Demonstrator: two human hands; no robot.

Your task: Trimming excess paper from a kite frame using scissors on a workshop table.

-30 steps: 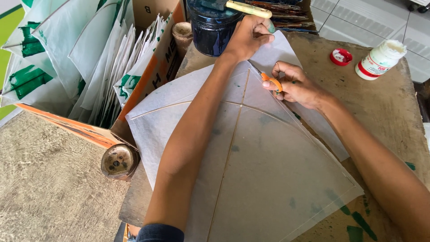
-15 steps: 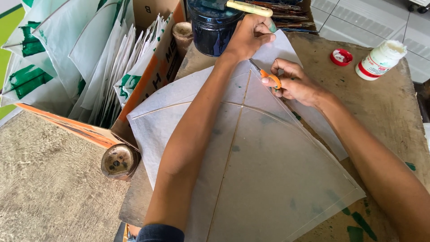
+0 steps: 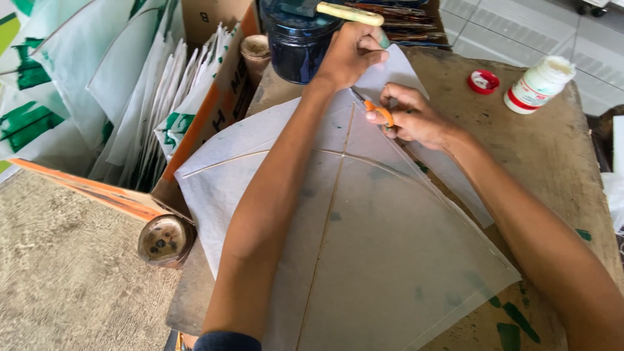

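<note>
Two hands were at work on a white paper kite (image 3: 364, 247) that lay flat across a worn wooden table (image 3: 552, 162). The left hand (image 3: 351, 55) was closed on the kite's top corner, pinching the paper near a dark blue jar (image 3: 296, 49). The right hand (image 3: 413, 120) gripped orange-handled scissors (image 3: 377, 109), their blades at the paper edge beside the centre spar. A white bottle (image 3: 538, 84) and its red cap (image 3: 483, 81) stood apart on the table. A cardboard box (image 3: 214, 104) of folded kites stood to the left.
</note>
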